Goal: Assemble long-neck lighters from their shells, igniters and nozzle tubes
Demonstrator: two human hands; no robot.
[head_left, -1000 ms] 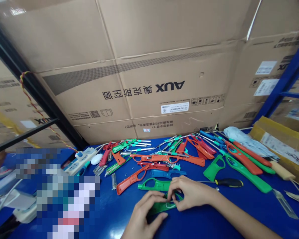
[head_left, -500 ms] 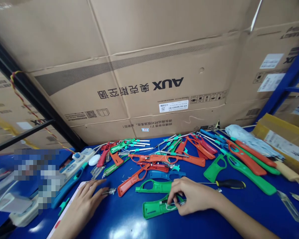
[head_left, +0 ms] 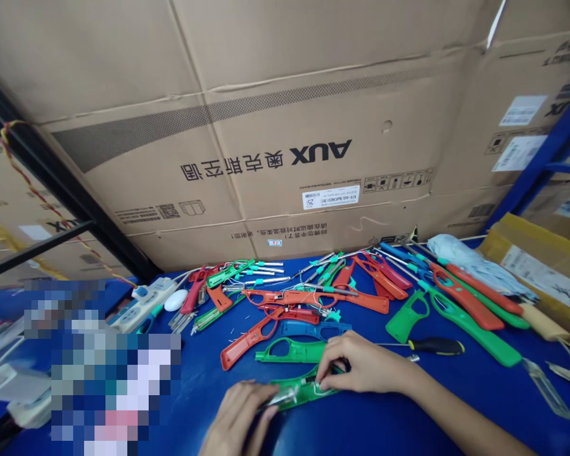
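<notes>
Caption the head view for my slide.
Left hand and right hand handle a green lighter shell on a blue bench.

Green plastic lighter shell (head_left: 300,391) lying pretty flat, hollow side up, shiny metal tube (head_left: 285,397) poking out one end, thin wire (head_left: 322,391) looped up near the middle

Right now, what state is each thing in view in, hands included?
Green lighter housing: open, lying flat.
Left hand: holding a slim metal part at the housing.
Right hand: touching a thin wire in the housing.
Black-handled screwdriver: lying untouched.
Power strip: a plug in it.
</notes>
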